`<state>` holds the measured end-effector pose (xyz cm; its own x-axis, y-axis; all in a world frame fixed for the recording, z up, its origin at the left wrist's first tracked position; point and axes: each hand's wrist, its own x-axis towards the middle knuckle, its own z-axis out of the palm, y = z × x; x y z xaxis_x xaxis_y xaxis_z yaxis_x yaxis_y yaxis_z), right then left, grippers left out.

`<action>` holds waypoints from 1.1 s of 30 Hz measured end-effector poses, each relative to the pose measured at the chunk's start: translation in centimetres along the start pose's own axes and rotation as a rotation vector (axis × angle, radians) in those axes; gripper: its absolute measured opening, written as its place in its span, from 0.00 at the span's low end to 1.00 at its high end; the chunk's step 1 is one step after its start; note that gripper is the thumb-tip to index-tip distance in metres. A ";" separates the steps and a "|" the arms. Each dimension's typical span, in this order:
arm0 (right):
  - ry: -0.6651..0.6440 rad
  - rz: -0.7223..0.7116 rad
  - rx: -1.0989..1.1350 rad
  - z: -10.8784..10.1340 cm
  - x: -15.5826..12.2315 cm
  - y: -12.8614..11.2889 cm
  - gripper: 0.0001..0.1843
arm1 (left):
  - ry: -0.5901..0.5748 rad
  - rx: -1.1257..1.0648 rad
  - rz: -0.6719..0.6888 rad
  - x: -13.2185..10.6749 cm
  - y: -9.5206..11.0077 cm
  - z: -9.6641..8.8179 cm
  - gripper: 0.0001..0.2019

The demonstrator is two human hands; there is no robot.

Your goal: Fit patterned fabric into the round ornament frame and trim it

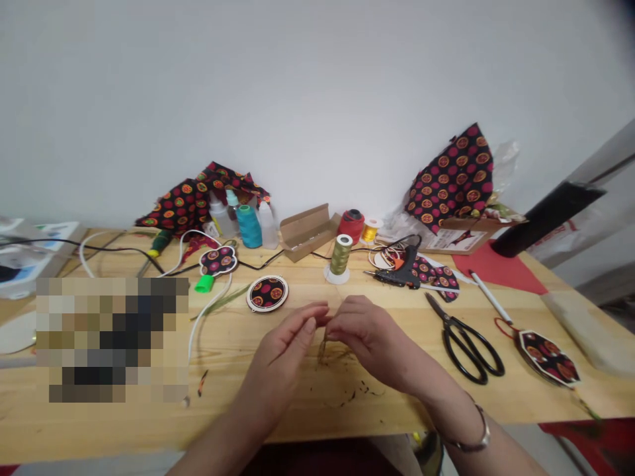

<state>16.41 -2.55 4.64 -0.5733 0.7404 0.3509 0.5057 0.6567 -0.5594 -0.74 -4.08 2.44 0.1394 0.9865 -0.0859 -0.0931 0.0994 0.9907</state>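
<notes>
My right hand (364, 334) is closed, its fingers pinched together near the middle of the table. Thin olive-brown thread (323, 349) hangs below those fingertips, its upper end hidden by them. Facing it, my left hand (288, 347) has its fingers stretched out and its thumb a little apart, fingertips close to the right hand's. I cannot make out anything inside the left hand. A spool of olive thread (340, 256) stands just beyond both hands. Left of it lies a round ornament (268, 293) with a pale rim and patterned dark fabric.
Black-handled scissors (471, 347) lie to the right, near an eight-sided ornament (548, 357) and a white marker (490, 296). A glue gun (397, 271) rests behind them. Further back are a small cardboard box (308, 235) and a teal thread cone (249, 227). Dark scraps (354, 395) lie in front.
</notes>
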 end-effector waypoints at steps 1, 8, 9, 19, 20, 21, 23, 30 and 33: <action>-0.012 -0.022 -0.017 -0.1 0.0 0.0 0.11 | -0.026 -0.062 -0.048 0.0 -0.2 0.3 0.13; -0.083 -0.053 -0.104 -0.7 -0.1 -0.1 0.14 | -0.189 -0.049 -0.158 -0.5 0.1 0.9 0.12; -0.092 -0.051 -0.111 -0.7 0.0 -0.1 0.14 | -0.187 -0.003 -0.152 -0.5 0.2 0.9 0.12; -0.123 -0.059 -0.304 -0.2 0.1 0.6 0.09 | -0.082 0.218 -0.181 -0.2 0.0 0.5 0.12; -0.127 -0.063 -0.317 -0.2 0.1 0.7 0.09 | -0.074 0.222 -0.189 -0.2 0.0 0.5 0.12; -0.133 -0.068 -0.330 -0.2 0.2 0.8 0.08 | -0.069 0.227 -0.197 -0.1 -0.1 0.4 0.11; -0.147 -0.079 -0.349 -0.2 0.3 1.0 0.08 | -0.058 0.236 -0.205 -0.1 -0.2 0.4 0.10; -0.139 -0.135 -0.488 -0.6 1.0 1.8 0.07 | 0.007 0.250 -0.188 0.0 0.2 0.0 0.11; -0.126 -0.156 -0.534 -0.7 1.7 2.1 0.06 | 0.057 0.180 -0.232 -0.2 0.2 -0.1 0.11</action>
<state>16.94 0.23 4.62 -0.7230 0.6276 0.2887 0.6460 0.7624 -0.0394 -0.84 -4.20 2.66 0.0803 0.9464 -0.3128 0.1122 0.3032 0.9463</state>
